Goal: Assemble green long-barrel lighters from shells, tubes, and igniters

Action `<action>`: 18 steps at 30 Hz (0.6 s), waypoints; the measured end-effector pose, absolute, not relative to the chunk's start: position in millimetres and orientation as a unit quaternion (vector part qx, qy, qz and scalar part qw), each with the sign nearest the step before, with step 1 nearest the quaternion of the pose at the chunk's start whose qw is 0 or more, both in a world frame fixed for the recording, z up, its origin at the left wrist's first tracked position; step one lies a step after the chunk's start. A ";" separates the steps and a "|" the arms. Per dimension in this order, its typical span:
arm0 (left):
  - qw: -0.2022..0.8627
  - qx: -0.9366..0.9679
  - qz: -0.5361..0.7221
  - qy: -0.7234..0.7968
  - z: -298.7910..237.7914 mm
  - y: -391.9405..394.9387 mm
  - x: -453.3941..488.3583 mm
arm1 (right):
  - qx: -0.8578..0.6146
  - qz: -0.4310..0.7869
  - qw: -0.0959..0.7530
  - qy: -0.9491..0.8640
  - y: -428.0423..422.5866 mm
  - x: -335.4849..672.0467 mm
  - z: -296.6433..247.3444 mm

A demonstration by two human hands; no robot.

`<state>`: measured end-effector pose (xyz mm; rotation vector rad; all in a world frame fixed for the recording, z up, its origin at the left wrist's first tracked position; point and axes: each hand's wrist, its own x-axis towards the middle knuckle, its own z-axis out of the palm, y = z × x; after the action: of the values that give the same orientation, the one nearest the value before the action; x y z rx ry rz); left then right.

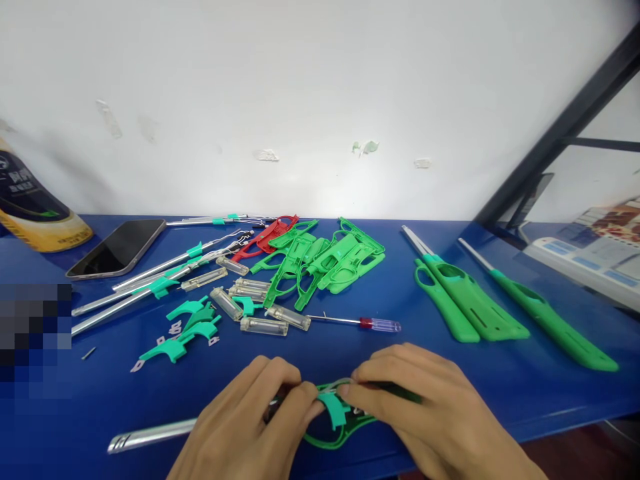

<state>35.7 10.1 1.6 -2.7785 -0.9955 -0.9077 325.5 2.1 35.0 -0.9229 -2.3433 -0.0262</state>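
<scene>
Low in the middle, both hands are closed around an opened long-nosed lighter with a green shell half. My left hand grips its left side, where the silver metal tube sticks out to the left. A teal trigger sits in the shell between my hands. My right hand pinches at the shell's upper edge beside the trigger, thumb and index finger together. Fingers hide much of the inside. Just beyond lie clear fuel tanks, loose teal triggers and a screwdriver with a purple handle.
Green shell halves and a red one are piled near the wall. Metal tubes with wires lie left, by a phone and a bottle. Closed green lighters rest right on the blue table.
</scene>
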 end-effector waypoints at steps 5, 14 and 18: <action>0.045 -0.898 -0.295 -0.322 0.4 9.2 35.3 | -0.350 -0.012 0.311 -0.884 3.1 323.6 34.3; 0.047 -0.895 -0.306 -0.321 5.2 8.1 37.1 | -0.361 -0.053 0.309 -0.878 2.5 320.8 38.8; 0.060 -0.894 -0.304 -0.323 1.7 9.0 34.1 | -0.358 -0.041 0.314 -0.879 3.2 322.3 38.3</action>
<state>34.1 9.0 1.7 -2.7068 -0.9765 -0.9205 322.3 3.2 38.3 -0.9426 -2.3159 -0.1078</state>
